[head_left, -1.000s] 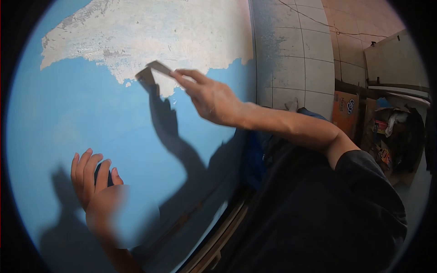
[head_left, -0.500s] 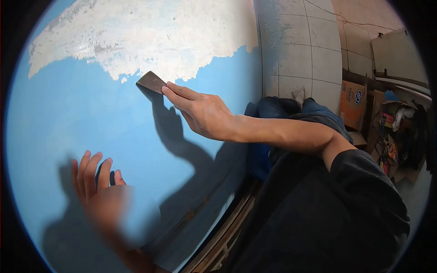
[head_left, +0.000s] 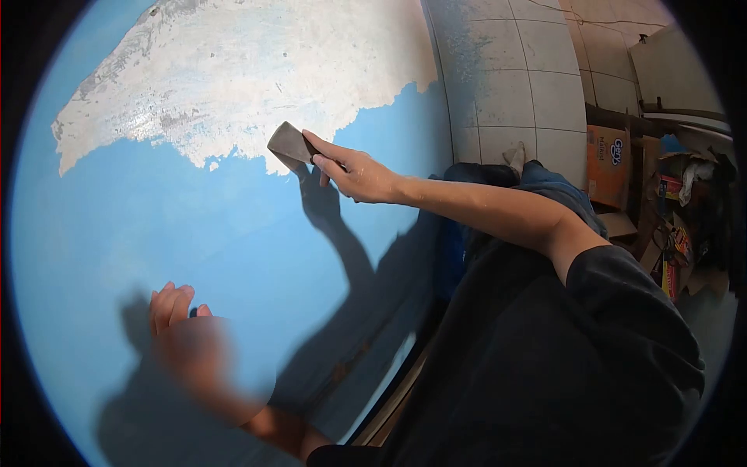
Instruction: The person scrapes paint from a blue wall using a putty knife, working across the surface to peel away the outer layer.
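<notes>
My right hand (head_left: 362, 175) is closed around a metal scraper (head_left: 291, 145), thumb and forefinger along its sides. The scraper's flat blade lies at the ragged lower border of a white bare patch (head_left: 257, 78), where blue paint (head_left: 233, 226) begins on the wall. At lower left, my left hand (head_left: 183, 331) is held in front of the blue paint, its fingers loosely bent with nothing seen in them. A blur covers much of that hand, and whether it touches the wall cannot be told.
White floor tiles (head_left: 502, 101) adjoin the wall. An orange cardboard box (head_left: 607, 167) and a cluttered heap of packets and cloth (head_left: 685, 210) stand at right. Wooden slats (head_left: 393, 409) show low beside my dark shirt.
My right hand has shifted right with the scraper, which now overlaps the white patch's edge. My left hand has lowered slightly, and its fingers have drawn closer together. The view has shifted a little.
</notes>
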